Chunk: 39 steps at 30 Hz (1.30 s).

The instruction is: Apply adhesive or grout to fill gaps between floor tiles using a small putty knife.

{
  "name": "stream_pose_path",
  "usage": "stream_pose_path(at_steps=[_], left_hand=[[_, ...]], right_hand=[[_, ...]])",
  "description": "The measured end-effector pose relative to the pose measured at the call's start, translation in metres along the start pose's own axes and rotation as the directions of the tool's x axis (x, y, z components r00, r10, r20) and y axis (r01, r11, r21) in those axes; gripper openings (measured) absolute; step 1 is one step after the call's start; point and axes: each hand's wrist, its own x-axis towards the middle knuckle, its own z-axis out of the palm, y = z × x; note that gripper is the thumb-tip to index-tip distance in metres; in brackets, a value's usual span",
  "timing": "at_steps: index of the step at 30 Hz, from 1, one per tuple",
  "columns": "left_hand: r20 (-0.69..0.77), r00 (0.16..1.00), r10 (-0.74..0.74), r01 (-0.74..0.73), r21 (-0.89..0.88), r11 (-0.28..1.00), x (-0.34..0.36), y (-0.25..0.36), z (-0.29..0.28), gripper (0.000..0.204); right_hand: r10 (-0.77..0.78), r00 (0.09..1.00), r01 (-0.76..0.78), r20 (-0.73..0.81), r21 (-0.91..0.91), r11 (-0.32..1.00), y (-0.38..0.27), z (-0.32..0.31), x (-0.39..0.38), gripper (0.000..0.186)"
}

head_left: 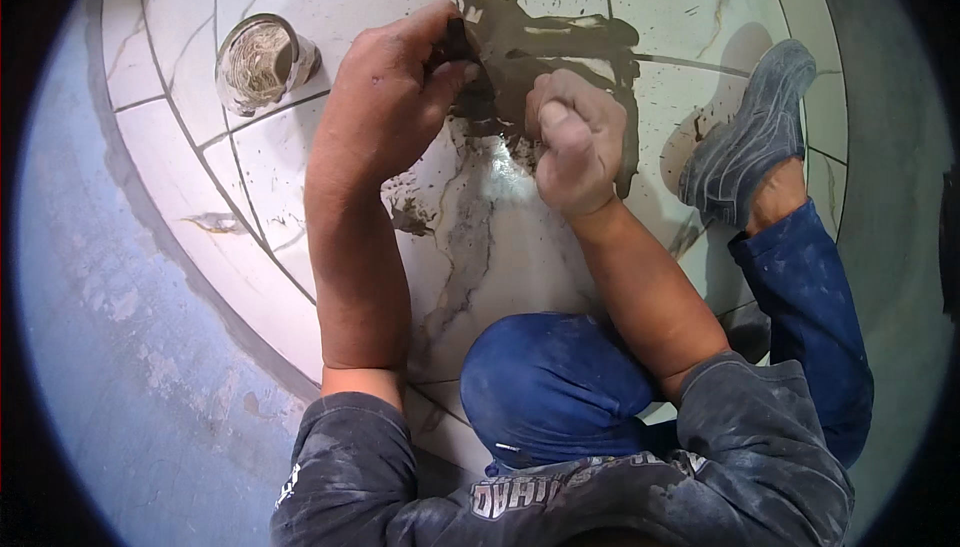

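My left hand (395, 87) is closed, thumb against fingers, on a dark, thin, flat scraper-like piece (474, 72). Its lower edge meets a wet patch of grey-brown grout (560, 42) smeared across the white marbled tiles (530, 257). Just right of it, my right hand (580, 137) is curled into a fist over the near side of the patch. Whatever its fingers may hold is hidden. Smaller grout smudges (412, 217) and specks dot the tiles near my left wrist.
A clear tub (262, 65) with grey-brown paste inside stands left of my left hand. At the right rests my dusty grey shoe (745, 137), beside the patch. My blue-trousered knee (550, 382) is close below. The blue-painted surface (150, 347) curves along the left.
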Motion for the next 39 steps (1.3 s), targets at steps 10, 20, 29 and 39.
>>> stream_pose_path(at_steps=[10, 20, 29, 39], left_hand=[[-0.256, 0.964, 0.076, -0.102, -0.093, 0.990, 0.002, -0.004, -0.001, 0.010], [-0.299, 0.947, 0.120, -0.133, -0.022, 0.991, 0.002, -0.012, 0.000, 0.012], [-0.292, 0.947, 0.135, -0.115, 0.086, 0.990, 0.003, -0.009, -0.001, 0.011], [-0.320, 0.937, 0.136, -0.125, 0.055, 0.991, 0.005, -0.007, 0.001, 0.011]], right_hand=[[-0.093, 0.995, 0.089, 0.033, 0.105, 0.990, -0.018, -0.013, 0.004, 0.025], [-0.123, 0.992, 0.123, -0.015, 0.027, 0.992, -0.001, 0.001, 0.007, 0.031], [-0.059, 0.998, 0.056, -0.024, -0.116, 0.992, 0.006, -0.001, 0.024, 0.024], [-0.116, 0.990, 0.121, -0.076, 0.058, 0.991, -0.005, -0.005, 0.027, 0.026]])
